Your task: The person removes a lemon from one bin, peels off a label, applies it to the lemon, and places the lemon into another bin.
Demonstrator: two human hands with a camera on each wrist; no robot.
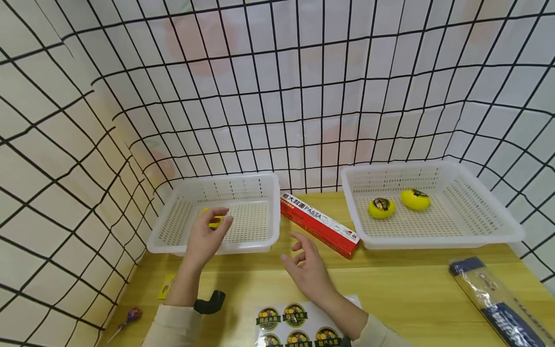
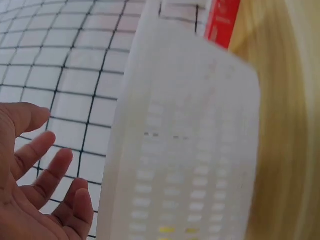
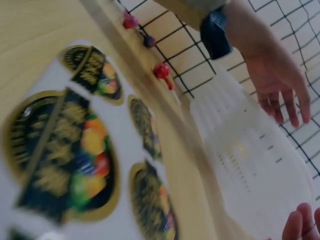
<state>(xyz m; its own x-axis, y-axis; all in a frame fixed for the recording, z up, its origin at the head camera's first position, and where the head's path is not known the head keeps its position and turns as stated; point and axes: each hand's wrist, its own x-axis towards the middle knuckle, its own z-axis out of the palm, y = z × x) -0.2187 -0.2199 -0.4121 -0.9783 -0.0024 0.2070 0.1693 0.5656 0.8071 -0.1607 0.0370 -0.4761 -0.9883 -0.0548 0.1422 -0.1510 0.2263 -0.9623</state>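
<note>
My left hand [image 1: 209,237] hovers over the front rim of the left white basket [image 1: 278,212], fingers loosely bent and holding nothing. Behind it, a yellow object [image 1: 215,223] lies in that basket, partly hidden by the hand. My right hand [image 1: 311,272] is over the table in front of the red and white pasta box [image 1: 318,224], its fingers loosely curled with nothing in them. Under the right forearm lies a sheet of round fruit stickers [image 1: 296,314]. In the left wrist view the left hand [image 2: 47,192] appears beside the basket's perforated wall [image 2: 175,150].
The right white basket [image 1: 438,242] holds two lemons [image 1: 381,208] with dark stickers. At the right lies a long clear and dark blue packet [image 1: 498,303]. A lollipop [image 1: 134,314] and a small yellow packet [image 1: 166,286] lie at the left. Black wire grid [image 1: 299,115] encloses the table.
</note>
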